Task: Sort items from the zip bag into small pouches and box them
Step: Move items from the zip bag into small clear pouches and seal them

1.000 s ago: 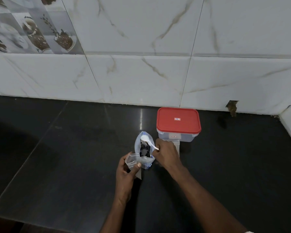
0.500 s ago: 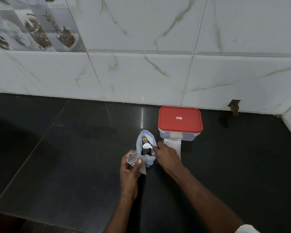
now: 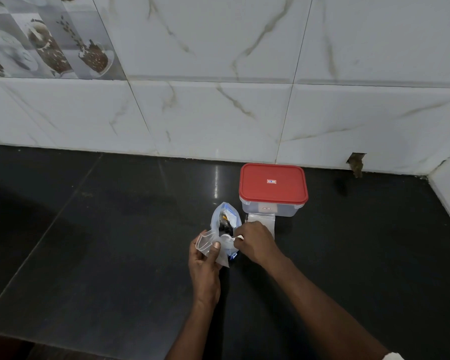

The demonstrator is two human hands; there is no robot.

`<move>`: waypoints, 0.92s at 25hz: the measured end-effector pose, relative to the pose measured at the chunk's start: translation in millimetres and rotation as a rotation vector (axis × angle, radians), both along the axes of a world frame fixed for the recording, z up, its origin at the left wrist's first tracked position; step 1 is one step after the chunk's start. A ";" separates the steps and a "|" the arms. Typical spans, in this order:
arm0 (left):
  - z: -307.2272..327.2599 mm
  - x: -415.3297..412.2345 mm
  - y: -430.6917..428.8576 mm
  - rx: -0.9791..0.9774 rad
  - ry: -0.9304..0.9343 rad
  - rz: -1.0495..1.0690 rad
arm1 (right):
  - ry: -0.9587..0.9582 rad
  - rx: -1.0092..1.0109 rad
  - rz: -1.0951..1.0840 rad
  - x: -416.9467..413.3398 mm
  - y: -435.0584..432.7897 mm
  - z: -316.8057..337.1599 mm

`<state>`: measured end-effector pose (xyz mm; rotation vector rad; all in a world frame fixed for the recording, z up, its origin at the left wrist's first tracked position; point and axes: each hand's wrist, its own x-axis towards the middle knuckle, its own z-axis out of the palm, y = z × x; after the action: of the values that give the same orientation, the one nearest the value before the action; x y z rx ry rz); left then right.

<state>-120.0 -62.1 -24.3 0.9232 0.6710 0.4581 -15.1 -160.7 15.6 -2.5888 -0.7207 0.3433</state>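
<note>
Open zip bag (image 3: 225, 220) stands touching a clear small pouch (image 3: 205, 240), near the closed red-lidded box (image 3: 273, 187).

Dim, even light is seen; a glare streak (image 3: 216, 185) is reflected on the countertop (image 3: 115, 229); edges are bowed.

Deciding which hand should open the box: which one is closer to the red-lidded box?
Right. The right hand sits just in front of the box, pinching a white spoon; the left hand is farther back and left, holding a small pouch.

zip bag (image 3: 225, 216) contents too small to identify, spare pouches (image 3: 265, 220) partly behind right hand (image 3: 256, 244)
</note>
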 end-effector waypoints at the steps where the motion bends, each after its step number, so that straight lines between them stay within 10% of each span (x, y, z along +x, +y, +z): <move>1: -0.3 1.4 -0.8 0.002 -0.004 -0.003 | 0.068 0.063 -0.082 1.2 0.0 0.2; 13: 10.6 0.0 17.1 0.403 0.185 -0.226 | 0.258 0.662 -0.429 -3.3 -21.5 33.5; 23: 12.3 8.8 17.9 0.414 0.150 -0.270 | -0.741 0.257 0.259 -46.9 -33.9 -15.7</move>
<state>-111.1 -44.1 -12.0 1.4307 0.5851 0.2910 -62.0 -194.6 -0.1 -2.3430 -1.2507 -0.6367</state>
